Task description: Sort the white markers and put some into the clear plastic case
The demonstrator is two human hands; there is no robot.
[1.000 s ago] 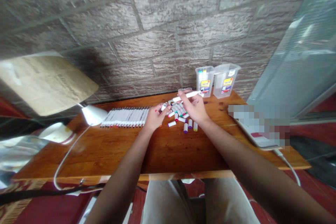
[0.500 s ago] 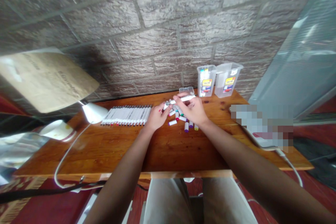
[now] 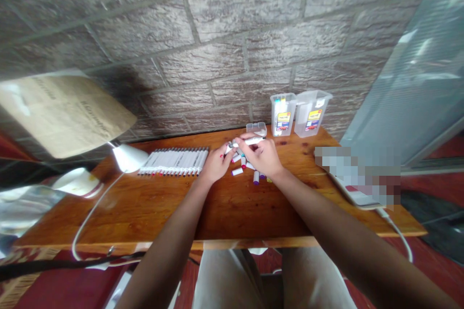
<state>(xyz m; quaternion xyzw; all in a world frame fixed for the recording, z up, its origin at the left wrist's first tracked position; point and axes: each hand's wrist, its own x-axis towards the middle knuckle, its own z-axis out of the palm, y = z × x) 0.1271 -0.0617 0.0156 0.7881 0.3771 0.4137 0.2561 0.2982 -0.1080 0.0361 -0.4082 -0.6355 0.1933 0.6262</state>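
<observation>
My right hand (image 3: 267, 158) is closed around a white marker (image 3: 255, 140) held nearly level above the tabletop. In the fingers of my left hand (image 3: 216, 162) is a short white marker cap (image 3: 229, 147) with a greyish end, meeting or nearly meeting the marker's left end; my fingers hide whether they touch. Loose caps with coloured ends lie under and in front of my hands, among them a purple-ended cap (image 3: 256, 177) and a red-ended cap (image 3: 243, 161). Left of my left hand, several white markers (image 3: 174, 161) lie side by side in a neat row.
At the back stand a clear box with markers (image 3: 282, 128) and another clear box (image 3: 311, 128). A small clear lid (image 3: 256, 128) lies behind my hands. A lamp (image 3: 128, 158) and paper cup (image 3: 79, 182) occupy the left; a blurred-out device (image 3: 357, 193) with a cable lies right.
The marker in my right hand has shifted slightly left and down, closer to the cap in my left hand. The right hand now covers more of the loose caps. The view has tilted slightly.
</observation>
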